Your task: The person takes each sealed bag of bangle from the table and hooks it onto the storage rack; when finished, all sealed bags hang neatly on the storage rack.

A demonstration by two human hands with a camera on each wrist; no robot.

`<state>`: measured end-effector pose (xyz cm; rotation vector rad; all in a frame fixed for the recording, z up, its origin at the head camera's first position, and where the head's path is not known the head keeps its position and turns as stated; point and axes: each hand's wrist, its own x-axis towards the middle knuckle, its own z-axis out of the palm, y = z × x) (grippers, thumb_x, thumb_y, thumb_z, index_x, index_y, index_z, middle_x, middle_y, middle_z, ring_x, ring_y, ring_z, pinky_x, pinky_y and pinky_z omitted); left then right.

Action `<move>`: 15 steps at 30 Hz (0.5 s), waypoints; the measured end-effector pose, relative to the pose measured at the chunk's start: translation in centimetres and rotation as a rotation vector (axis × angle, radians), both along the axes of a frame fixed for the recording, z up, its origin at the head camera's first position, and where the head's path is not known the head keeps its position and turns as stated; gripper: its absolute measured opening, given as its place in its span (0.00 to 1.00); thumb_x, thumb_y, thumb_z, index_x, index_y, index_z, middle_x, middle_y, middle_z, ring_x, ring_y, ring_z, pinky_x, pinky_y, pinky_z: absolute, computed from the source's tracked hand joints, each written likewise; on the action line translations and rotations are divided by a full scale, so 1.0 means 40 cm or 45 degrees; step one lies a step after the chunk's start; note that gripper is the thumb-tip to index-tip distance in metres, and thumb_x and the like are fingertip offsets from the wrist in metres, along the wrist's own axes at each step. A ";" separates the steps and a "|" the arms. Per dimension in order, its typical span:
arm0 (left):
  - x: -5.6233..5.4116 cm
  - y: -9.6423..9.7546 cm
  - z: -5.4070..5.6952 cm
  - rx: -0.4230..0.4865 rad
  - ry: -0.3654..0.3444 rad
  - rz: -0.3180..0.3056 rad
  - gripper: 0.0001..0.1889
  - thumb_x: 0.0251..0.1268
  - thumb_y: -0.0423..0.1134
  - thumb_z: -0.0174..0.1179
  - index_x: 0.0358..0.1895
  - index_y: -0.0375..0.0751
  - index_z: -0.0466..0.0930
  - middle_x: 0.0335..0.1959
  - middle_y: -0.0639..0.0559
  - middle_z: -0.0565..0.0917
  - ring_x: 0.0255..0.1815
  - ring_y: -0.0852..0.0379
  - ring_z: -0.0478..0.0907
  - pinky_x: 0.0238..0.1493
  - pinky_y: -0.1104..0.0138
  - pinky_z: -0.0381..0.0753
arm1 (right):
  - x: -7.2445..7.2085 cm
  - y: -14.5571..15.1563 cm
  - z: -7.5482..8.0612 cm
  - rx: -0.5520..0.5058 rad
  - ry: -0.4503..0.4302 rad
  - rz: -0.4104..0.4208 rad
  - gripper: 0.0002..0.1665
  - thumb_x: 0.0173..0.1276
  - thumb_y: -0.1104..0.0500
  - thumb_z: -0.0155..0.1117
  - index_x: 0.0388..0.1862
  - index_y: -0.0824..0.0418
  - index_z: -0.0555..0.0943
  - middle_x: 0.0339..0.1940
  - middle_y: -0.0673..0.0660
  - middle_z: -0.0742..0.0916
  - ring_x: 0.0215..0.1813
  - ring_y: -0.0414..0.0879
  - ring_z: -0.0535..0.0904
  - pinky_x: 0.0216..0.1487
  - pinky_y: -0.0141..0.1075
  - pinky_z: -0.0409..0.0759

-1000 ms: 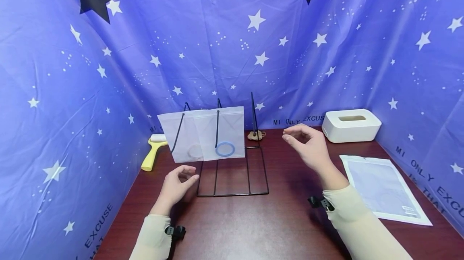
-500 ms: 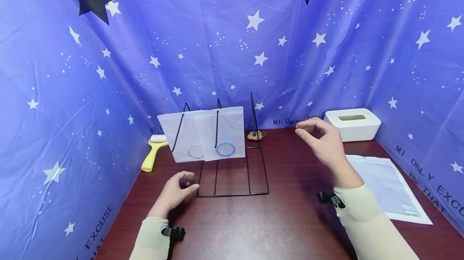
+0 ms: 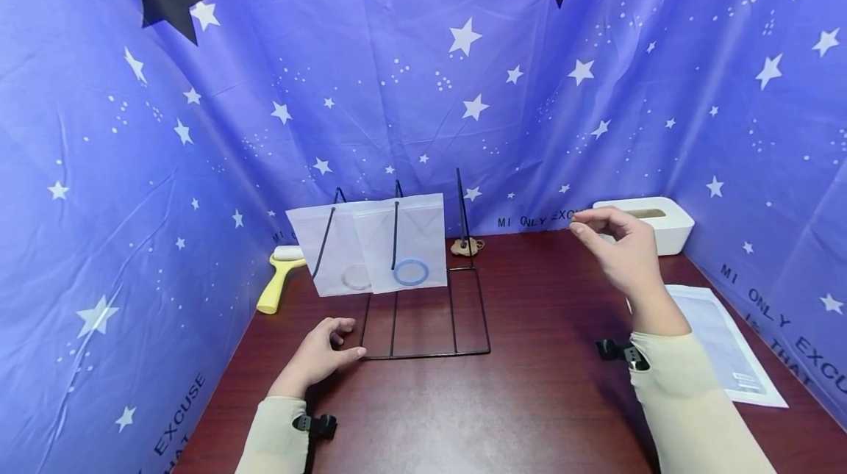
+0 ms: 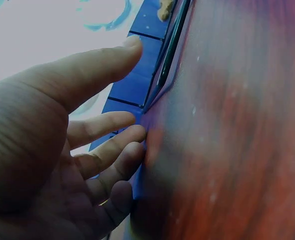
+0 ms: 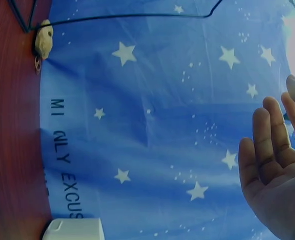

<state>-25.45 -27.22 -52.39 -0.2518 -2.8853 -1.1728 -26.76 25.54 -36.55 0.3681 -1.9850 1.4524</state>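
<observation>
The left hand is low beside the wire rack, the right hand raised near the tissue box — both empty, fingers loosely curved — while two white bags hang on the rack.

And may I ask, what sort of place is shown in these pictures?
Probably a tabletop booth, perhaps set up for filming: star-printed blue cloth hangs around three sides of a dark red table, where a wire rack holds two whitish pouches.
</observation>
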 end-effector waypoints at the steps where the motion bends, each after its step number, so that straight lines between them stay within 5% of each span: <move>1: 0.001 0.000 0.000 -0.007 -0.004 -0.004 0.31 0.55 0.49 0.81 0.62 0.43 0.83 0.53 0.52 0.82 0.47 0.54 0.77 0.50 0.56 0.78 | -0.011 0.011 -0.010 0.000 -0.012 -0.015 0.12 0.67 0.72 0.73 0.48 0.76 0.86 0.34 0.47 0.90 0.36 0.34 0.83 0.44 0.25 0.77; 15: -0.003 0.010 -0.013 -0.054 -0.025 -0.024 0.35 0.48 0.48 0.85 0.63 0.47 0.84 0.47 0.56 0.79 0.41 0.56 0.73 0.44 0.58 0.75 | -0.050 0.130 -0.057 -0.015 -0.093 -0.108 0.16 0.68 0.67 0.75 0.52 0.74 0.86 0.31 0.42 0.88 0.31 0.34 0.79 0.33 0.23 0.74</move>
